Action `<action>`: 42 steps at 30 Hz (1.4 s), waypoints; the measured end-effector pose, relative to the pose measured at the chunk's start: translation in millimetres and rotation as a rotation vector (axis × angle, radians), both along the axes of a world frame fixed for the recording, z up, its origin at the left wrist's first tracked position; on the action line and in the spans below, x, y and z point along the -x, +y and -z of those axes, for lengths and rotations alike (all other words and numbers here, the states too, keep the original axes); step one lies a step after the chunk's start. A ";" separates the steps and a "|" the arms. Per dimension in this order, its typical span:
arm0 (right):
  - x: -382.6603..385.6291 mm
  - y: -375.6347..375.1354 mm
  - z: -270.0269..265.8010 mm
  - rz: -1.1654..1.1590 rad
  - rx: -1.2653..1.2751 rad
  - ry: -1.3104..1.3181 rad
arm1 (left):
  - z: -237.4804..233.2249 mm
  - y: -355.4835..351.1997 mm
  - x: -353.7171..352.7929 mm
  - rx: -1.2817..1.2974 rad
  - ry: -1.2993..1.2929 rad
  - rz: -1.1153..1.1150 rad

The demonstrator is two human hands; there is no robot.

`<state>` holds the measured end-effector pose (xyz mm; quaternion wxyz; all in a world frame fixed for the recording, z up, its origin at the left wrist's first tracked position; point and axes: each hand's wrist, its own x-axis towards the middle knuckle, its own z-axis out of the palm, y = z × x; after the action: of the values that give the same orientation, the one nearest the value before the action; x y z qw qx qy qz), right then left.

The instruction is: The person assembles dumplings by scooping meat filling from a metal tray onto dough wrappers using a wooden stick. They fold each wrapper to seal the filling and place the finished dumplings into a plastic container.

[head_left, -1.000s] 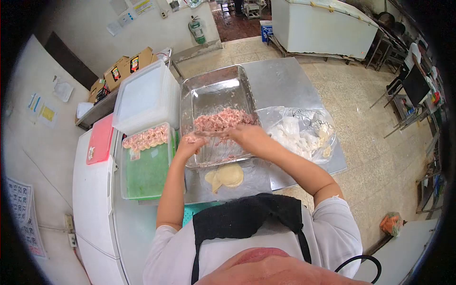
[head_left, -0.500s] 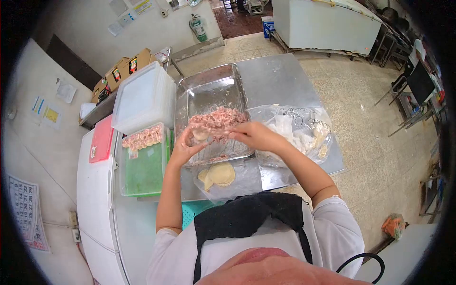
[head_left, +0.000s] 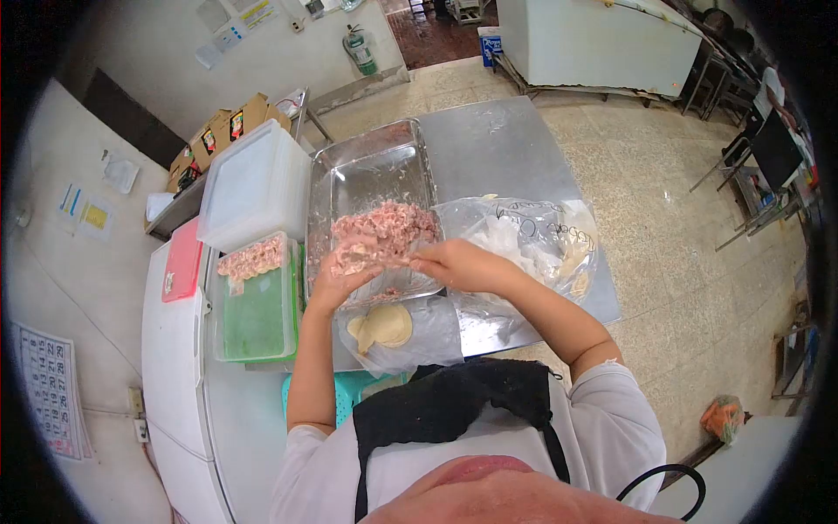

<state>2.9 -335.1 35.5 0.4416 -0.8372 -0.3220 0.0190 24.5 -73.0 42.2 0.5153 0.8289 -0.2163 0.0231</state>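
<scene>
The meat portion (head_left: 353, 257), pink and coarse, sits on the fingers of the left hand (head_left: 333, 285), directly left of the right hand (head_left: 456, 265). The left hand is the nearer, being in contact with it. Whether a wrapper lies under the portion cannot be told.

The left hand is cupped beneath the portion, its thumb extended toward the right hand. The right hand pinches a slim flat tool (head_left: 394, 261) between thumb and fingers. The tool's long axis runs crosswise, from the right fingertips leftward to the portion; whether its far end touches the meat cannot be established.

Just beyond both hands lies the mound of minced meat (head_left: 391, 224), long axis likewise crosswise, its right end nearer the right fingertips. Both hands are above the near half of the rectangular steel pan (head_left: 362, 175) holding the mound.

On the body side of the hands, a stack of round dough wrappers (head_left: 393, 324) rests on a plastic sheet (head_left: 439, 332). Right of the right hand is a clear plastic bag (head_left: 532, 244) bearing handwriting. Left of the left hand, a clear tub (head_left: 257, 319) contains rows of filled dumplings (head_left: 253, 257) along its far end.
</scene>
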 end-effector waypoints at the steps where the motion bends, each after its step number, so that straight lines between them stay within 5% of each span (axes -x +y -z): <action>1: 3.5 5.0 1.1 -0.025 -0.014 0.000 | -3.5 -0.2 1.0 -0.024 0.149 0.062; 6: -23.4 4.6 24.8 -0.128 0.040 -0.064 | 8.2 8.8 3.2 -0.184 0.211 0.038; 8: -27.7 2.9 10.2 0.022 0.329 -0.211 | 17.0 12.6 4.6 -0.255 0.180 -0.057; 10: -10.7 24.0 4.7 0.089 0.244 -0.320 | 36.9 24.1 -2.7 -0.018 0.471 -0.189; 14: -26.9 46.3 54.4 0.160 0.116 -0.437 | 47.5 34.4 -6.0 0.056 0.443 -0.208; 16: -48.9 19.9 68.3 0.226 0.720 -0.301 | 49.7 48.2 -9.4 -0.033 0.364 -0.161; 20: -28.8 0.5 26.9 0.275 0.489 -0.123 | -7.8 35.8 14.8 0.067 0.381 -0.140; 23: -4.1 20.5 -16.6 0.298 0.283 -0.007 | -13.5 43.9 12.5 0.052 0.207 -0.049; 25: 8.6 46.5 -22.4 0.080 -0.096 -0.055 | -6.3 57.6 9.6 -0.099 -0.123 -0.058; 28: 15.1 88.5 -15.2 -0.011 0.010 -0.065 | -13.3 90.4 4.1 -0.149 -0.008 0.199; 32: 25.1 112.2 -52.0 0.221 0.390 -0.347 | -11.2 128.9 4.7 -0.215 0.008 0.072; 42: 61.7 220.9 -66.8 0.250 0.229 -0.343 | -20.8 226.6 27.1 -0.126 0.117 0.063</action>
<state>-58.8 -114.1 102.4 0.2817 -0.9061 -0.2820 -0.1419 -2.6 153.6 63.0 0.4742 0.8525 -0.2128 -0.0553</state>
